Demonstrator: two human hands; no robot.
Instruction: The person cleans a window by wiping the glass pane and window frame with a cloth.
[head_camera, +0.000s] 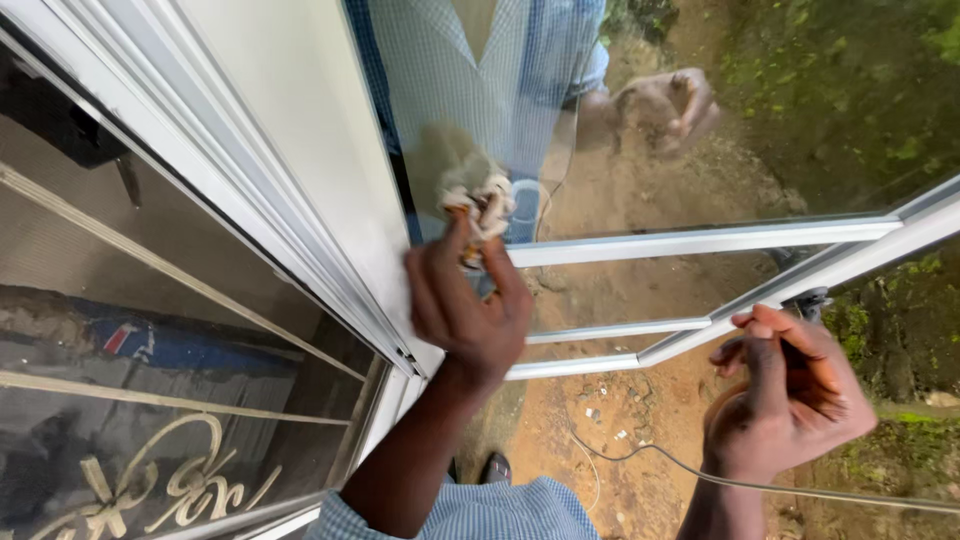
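Observation:
My left hand presses a crumpled pale cloth against the glass pane of an open window sash, close to its lower left corner. The pane mirrors my checked blue shirt and my raised hand. My right hand grips the outer edge of the white sash frame by the dark window handle, fingers curled around it.
At left, a white window frame with a metal grille and scroll ornament. Bare earth ground below with a thin cable, mossy green ground at right. My dark shoe shows at bottom.

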